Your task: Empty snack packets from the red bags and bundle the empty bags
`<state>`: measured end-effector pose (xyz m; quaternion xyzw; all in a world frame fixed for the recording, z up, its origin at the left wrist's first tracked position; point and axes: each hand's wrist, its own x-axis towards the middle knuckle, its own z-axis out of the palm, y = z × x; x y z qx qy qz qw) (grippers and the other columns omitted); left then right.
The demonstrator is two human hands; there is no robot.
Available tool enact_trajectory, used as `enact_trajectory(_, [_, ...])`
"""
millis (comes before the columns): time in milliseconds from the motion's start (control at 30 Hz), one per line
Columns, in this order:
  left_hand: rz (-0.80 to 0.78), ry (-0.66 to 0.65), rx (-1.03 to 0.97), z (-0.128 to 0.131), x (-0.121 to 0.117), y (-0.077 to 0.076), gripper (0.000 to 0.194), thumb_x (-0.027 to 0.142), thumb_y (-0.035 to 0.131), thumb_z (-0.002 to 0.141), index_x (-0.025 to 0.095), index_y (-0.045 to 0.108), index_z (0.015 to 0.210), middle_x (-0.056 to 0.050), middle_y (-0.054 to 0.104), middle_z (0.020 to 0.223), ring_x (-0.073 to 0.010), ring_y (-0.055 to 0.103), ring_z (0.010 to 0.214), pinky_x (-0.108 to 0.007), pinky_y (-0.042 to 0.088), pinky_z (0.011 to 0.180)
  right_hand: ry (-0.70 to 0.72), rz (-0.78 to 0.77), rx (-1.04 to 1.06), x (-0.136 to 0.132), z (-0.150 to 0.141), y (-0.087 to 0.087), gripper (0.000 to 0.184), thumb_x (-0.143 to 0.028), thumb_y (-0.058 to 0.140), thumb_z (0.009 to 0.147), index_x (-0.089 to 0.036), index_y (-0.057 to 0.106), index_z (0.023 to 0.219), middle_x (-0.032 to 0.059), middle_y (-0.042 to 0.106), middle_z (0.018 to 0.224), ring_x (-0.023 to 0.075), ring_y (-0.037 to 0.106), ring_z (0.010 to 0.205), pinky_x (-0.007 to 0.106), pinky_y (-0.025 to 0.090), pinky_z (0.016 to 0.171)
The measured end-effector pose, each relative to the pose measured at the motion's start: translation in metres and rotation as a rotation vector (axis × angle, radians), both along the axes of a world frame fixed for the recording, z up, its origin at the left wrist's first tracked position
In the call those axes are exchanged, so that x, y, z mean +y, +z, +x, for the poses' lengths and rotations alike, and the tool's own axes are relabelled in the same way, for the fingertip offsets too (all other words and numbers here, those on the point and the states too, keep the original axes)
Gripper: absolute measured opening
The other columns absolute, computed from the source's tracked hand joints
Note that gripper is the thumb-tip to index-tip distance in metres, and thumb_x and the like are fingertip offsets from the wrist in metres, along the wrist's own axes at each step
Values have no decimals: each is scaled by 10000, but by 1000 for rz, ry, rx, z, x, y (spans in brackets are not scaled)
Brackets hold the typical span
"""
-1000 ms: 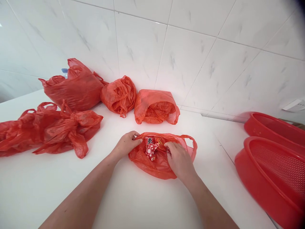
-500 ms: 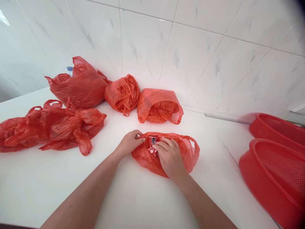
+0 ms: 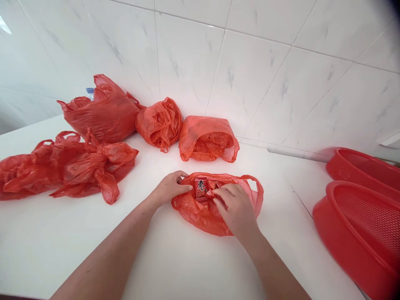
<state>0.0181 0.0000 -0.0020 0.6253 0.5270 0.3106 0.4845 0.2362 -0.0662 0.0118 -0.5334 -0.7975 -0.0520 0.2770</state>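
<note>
Fingers (image 3: 225,192) at packets (image 3: 200,190) (in red bag (image 3: 215,223))

Contents of the open red bag (image 3: 192,214): partly concealed by the right grip (image 3: 236,206) and by folds of film. A packet bearing a black character (image 3: 200,189) shows, its finer print too small to read. The count of packets beneath cannot be established; whether the right fingertips pinch one cannot be determined. Both forearms cut off at the lower edge.

Blue-capped bottle (image 3: 90,91): only its top visible behind the large red bag (image 3: 100,118). Contents of the round bundled bag (image 3: 161,125) not identifiable. Knotted red bags (image 3: 28,173): cropped at left.

Front red basket (image 3: 337,233): cropped at right, obscuring part of the rear red basket (image 3: 340,164). Dark patch (image 3: 393,8), upper right corner: blurred, unidentified.
</note>
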Motion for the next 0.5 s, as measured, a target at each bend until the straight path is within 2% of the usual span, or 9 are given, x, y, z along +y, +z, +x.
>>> enact_trajectory(67, [6, -21, -25, -1, 0, -1, 363, 390, 660, 657, 210, 597, 965, 13, 634, 728, -162, 599, 629, -251, 444, 544, 68, -117, -62, -5, -9, -3, 237, -99, 493, 800, -242, 650, 904, 20, 604, 819, 167, 559, 765, 294, 457, 677])
enact_trajectory(200, [16, -34, -35, -2, 2, -5, 358, 378, 645, 681, 211, 593, 994, 5, 641, 756, -170, 607, 657, -259, 451, 558, 28, -245, -227, -12, -23, -9, 289, -42, 492, 709, -223, 645, 874, 16, 593, 806, 142, 537, 598, 270, 387, 501])
enact_trajectory(367, [21, -25, -24, -2, 3, -7, 356, 383, 642, 680, 206, 594, 986, -3, 656, 791, -180, 618, 682, -264, 459, 570, 21, -211, -142, -10, -22, -14, 180, -92, 486, 782, -212, 615, 814, 19, 607, 839, 138, 568, 666, 253, 400, 550])
enact_trajectory(500, [21, -7, -11, -2, 3, -7, 356, 393, 648, 665, 206, 602, 963, 3, 653, 772, -173, 613, 665, -257, 456, 562, -11, -107, -34, -7, -19, -18, 80, -134, 508, 778, -194, 560, 770, 1, 595, 747, 124, 550, 639, 239, 385, 537])
